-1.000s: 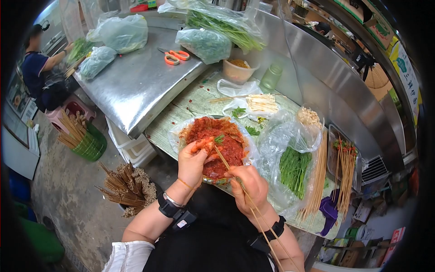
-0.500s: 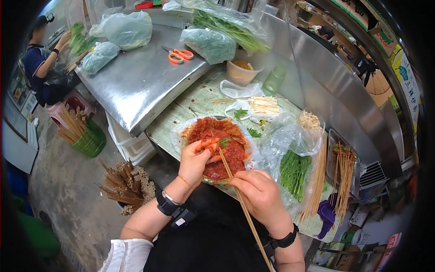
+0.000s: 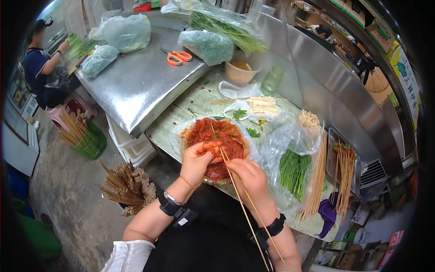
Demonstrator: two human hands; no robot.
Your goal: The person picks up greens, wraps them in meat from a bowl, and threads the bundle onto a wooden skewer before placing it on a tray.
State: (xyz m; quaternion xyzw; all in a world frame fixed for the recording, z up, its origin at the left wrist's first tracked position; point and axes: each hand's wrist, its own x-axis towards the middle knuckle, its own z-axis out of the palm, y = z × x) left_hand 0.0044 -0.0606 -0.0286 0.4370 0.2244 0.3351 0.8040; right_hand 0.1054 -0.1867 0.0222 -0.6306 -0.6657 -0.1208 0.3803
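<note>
My left hand (image 3: 195, 163), its fingertips smeared red, is closed over the near side of a bowl of red marinated meat (image 3: 229, 136). Whatever sits between those fingers is too sauce-covered to make out. From the right, my right hand (image 3: 252, 179) grips two thin wooden skewers (image 3: 243, 206) whose long ends run down past my lap. The skewers' upper ends meet at my left fingertips, and one tip reaches over the meat. A clear plastic liner (image 3: 177, 137) shows around the bowl's rim.
Right of the bowl lie green stalks (image 3: 294, 174) in plastic, loose skewers (image 3: 318, 177) and a tray of filled skewers (image 3: 345, 156). Behind are enoki mushrooms (image 3: 263, 105) and a tub (image 3: 240, 75). Orange scissors (image 3: 179, 57) lie on the steel counter (image 3: 140, 86). Another person (image 3: 41, 68) handles greens at left.
My right hand has shifted left and up, closer to my left hand. Two skewers now show instead of one. The green leaf by my left fingertips no longer shows there.
</note>
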